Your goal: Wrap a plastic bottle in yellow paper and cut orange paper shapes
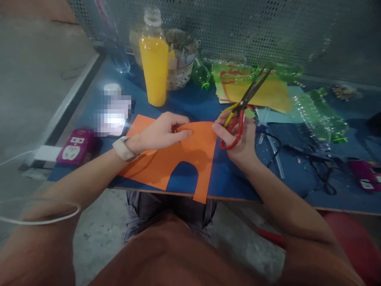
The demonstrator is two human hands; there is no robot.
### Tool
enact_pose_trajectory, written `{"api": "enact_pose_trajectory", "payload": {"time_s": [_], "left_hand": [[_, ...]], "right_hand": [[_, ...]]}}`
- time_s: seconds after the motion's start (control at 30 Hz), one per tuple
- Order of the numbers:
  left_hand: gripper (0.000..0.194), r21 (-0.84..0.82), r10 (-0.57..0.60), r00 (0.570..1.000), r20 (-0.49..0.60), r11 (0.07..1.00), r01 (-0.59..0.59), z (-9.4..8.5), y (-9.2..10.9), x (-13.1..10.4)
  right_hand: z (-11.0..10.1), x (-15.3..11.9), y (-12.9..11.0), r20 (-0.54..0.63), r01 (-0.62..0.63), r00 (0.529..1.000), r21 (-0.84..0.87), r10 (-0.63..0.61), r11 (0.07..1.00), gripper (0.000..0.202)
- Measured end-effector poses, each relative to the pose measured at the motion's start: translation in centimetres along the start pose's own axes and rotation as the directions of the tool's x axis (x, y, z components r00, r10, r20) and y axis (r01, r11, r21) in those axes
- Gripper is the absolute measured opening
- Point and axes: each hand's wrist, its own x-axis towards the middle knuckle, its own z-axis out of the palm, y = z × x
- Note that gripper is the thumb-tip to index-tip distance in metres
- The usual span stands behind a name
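An orange sheet (154, 163) with an arch-shaped cutout at its near edge lies on the blue table (238, 184), one strip reaching past the front edge. My left hand (166, 131) pinches the sheet's upper part between thumb and fingers. At the sheet's upper right corner, my right hand (239, 139) has its thumb against the paper. The same hand holds scissors (244, 101) with red and yellow handles, their dark blades pointing up and away to the right.
A bottle wrapped in yellow (154, 71) stands behind the sheet, beside a basket (181, 59). Green plastic bottles (321, 115) and yellow paper (262, 93) lie at the back right. A purple power socket (79, 147) is at the left; dark cables (318, 163) lie right.
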Motion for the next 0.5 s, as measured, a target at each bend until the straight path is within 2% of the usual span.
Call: {"api": "enact_pose_trajectory", "payload": {"time_s": [0.1,0.2,0.3,0.37,0.5], "left_hand": [[0.036,0.007,-0.008,0.998,0.06,1.0,0.008,0.4,0.3,0.0],[0.044,0.017,0.03,0.999,0.045,0.999,-0.03,0.6,0.0,0.0],[0.047,0.065,0.073,0.986,-0.152,0.996,-0.064,0.4,-0.6,0.2],[0.052,0.087,0.083,0.955,-0.286,0.994,-0.061,0.2,-1.0,0.4],[0.056,0.094,0.087,0.904,-0.418,0.994,-0.052,-0.1,-1.5,0.5]], "right_hand": [[0.3,-0.5,-0.8,0.085,0.001,0.996,-0.025,0.001,1.0,0.044],[0.5,-0.9,-1.7,0.083,-0.009,0.996,-0.054,0.014,0.998,0.046],[0.4,-0.9,-1.8,0.091,-0.053,0.994,-0.029,0.056,0.998,0.054],[0.4,-0.9,-1.3,0.165,-0.113,0.98,0.019,0.109,0.993,0.06],[0.6,-1.1,-0.7,0.304,-0.223,0.931,0.041,0.201,0.974,0.065]]}}
